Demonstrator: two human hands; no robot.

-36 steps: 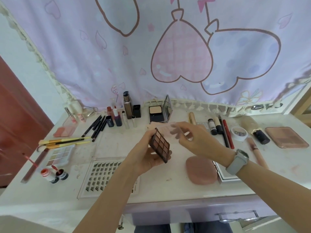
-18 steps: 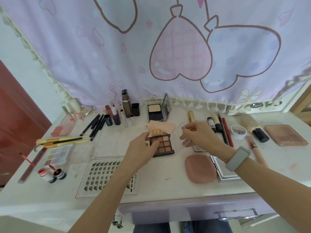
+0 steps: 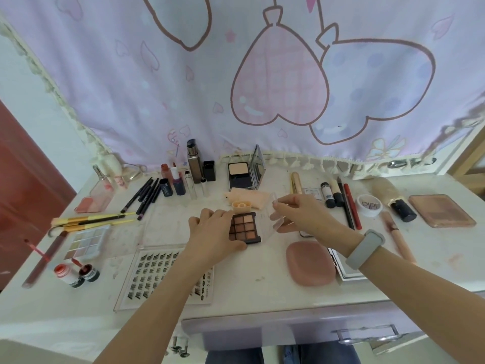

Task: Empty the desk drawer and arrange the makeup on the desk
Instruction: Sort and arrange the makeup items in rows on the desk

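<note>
Eyeshadow palette [image 3: 245,228] lies on desk [image 3: 262,271], left hand [image 3: 212,232] steadying it.

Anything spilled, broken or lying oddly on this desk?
Mostly tidy rows. One oddity: the red lip-gloss wand at the left edge lies out of its uncapped red-filled tube. The white desk top shows smudges and stains. No damage visible.

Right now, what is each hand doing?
Left hand: resting on the brown eyeshadow palette, steadying it on the desk.
Right hand: pinching the palette's clear lid.
</note>
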